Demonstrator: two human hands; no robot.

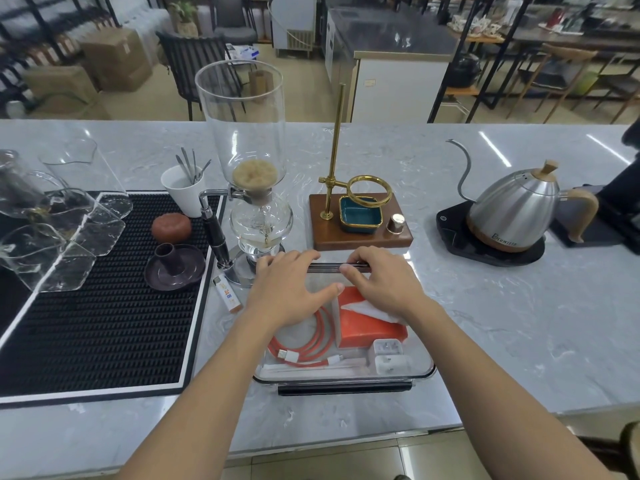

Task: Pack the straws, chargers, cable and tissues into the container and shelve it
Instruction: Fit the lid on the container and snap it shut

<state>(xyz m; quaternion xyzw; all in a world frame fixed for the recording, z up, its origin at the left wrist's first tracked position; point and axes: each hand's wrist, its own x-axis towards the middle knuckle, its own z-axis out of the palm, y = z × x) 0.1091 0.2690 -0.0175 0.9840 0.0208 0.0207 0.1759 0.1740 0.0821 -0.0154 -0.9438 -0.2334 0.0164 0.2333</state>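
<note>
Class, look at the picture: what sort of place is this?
Probably a café or coffee bar: a siphon brewer, a gooseneck kettle and a pour-over stand stand on a marble counter.
</note>
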